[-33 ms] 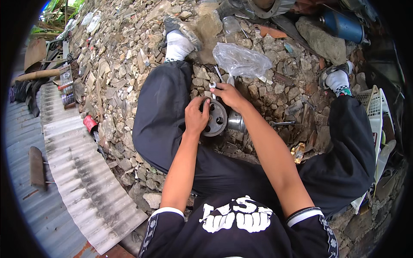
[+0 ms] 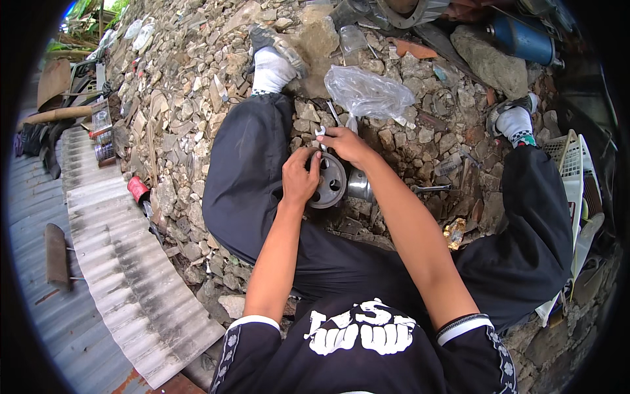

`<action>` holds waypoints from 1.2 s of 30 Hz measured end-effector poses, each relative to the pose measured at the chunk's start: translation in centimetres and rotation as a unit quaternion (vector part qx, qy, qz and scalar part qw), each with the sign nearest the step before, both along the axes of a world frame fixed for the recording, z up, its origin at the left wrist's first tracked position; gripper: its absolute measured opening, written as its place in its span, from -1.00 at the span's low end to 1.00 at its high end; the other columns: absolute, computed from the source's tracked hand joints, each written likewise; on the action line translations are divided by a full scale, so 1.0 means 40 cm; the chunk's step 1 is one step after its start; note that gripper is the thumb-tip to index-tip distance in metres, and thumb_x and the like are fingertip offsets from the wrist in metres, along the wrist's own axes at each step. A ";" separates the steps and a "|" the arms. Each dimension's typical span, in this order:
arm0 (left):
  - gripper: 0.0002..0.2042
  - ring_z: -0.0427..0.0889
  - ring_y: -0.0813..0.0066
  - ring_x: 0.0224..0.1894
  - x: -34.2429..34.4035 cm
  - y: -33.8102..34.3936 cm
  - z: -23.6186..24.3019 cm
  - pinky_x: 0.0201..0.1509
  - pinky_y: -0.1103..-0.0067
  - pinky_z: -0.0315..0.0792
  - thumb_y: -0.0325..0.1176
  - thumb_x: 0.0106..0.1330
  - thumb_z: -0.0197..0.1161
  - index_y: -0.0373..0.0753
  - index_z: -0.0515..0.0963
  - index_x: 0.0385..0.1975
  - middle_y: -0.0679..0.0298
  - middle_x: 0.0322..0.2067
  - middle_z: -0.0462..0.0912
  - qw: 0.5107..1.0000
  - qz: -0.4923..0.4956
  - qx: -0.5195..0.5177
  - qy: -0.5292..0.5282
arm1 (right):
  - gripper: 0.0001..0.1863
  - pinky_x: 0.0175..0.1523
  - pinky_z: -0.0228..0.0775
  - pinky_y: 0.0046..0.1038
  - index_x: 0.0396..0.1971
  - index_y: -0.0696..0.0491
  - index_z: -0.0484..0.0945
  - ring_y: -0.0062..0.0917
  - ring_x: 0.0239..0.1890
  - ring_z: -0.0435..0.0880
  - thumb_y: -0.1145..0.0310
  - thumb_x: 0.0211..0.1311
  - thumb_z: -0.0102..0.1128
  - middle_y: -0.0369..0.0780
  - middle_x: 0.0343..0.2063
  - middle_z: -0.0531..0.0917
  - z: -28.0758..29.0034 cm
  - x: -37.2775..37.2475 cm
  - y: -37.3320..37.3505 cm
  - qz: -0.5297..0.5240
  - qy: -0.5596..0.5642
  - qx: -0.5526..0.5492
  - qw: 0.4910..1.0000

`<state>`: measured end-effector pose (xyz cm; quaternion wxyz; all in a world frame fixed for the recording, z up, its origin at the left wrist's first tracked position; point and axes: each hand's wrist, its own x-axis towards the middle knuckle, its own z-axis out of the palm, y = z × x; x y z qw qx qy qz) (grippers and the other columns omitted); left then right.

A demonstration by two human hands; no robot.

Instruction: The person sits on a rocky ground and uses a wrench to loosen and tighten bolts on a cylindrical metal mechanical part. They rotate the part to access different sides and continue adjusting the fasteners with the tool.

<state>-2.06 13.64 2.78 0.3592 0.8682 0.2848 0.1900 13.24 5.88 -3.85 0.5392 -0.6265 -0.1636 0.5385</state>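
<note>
Between my legs a round dark metal wheel with holes sits tilted beside a silver metal cylinder. My left hand grips the wheel's left side, fingers curled over its upper edge. My right hand pinches an open-ended wrench just above the wheel, its open jaw showing past my fingertips. Another slim tool lies beyond it, and a wrench rests to the right on the stones.
A clear plastic bag lies ahead. Rubble surrounds my legs. Corrugated sheets and a red can are at left, a blue cylinder at top right, and a white crate beside my right leg.
My right hand and the wrench in it have shifted slightly to the left. My left hand looks unmoved.
</note>
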 end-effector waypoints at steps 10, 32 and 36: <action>-0.80 0.65 -0.22 -0.24 -0.005 0.013 -0.026 -0.14 0.20 0.49 -0.36 0.40 0.30 -0.40 0.53 -0.27 -0.13 -0.35 0.65 1.000 0.018 0.021 0.001 | -0.57 -0.14 0.49 -0.27 -0.13 0.23 0.71 -0.37 -0.28 0.69 0.09 0.39 0.30 -0.10 -0.34 0.76 0.020 -0.015 0.020 -0.068 -0.012 -0.022 0.997; -0.66 0.65 -0.07 0.06 -0.029 -0.052 0.032 0.15 0.23 0.46 -0.17 0.46 0.22 -0.36 0.65 -0.08 -0.10 -0.07 0.70 0.974 0.192 0.054 0.102 | -0.58 -0.16 0.43 -0.35 -0.14 0.16 0.72 -0.53 -0.39 0.57 0.05 0.49 0.24 -0.23 -0.45 0.70 0.115 0.031 -0.147 0.047 -0.079 -0.036 0.995; -0.40 0.61 0.10 0.20 -0.112 0.007 -0.093 0.22 0.23 0.47 0.14 0.50 0.12 -0.35 0.56 0.16 -0.03 0.18 0.61 0.711 0.322 -0.625 0.022 | -0.55 -0.33 0.32 -0.38 -0.18 0.17 0.73 -0.60 -0.53 0.48 0.02 0.50 0.24 -0.30 -0.61 0.57 0.165 0.045 -0.158 0.054 -0.067 -0.063 0.994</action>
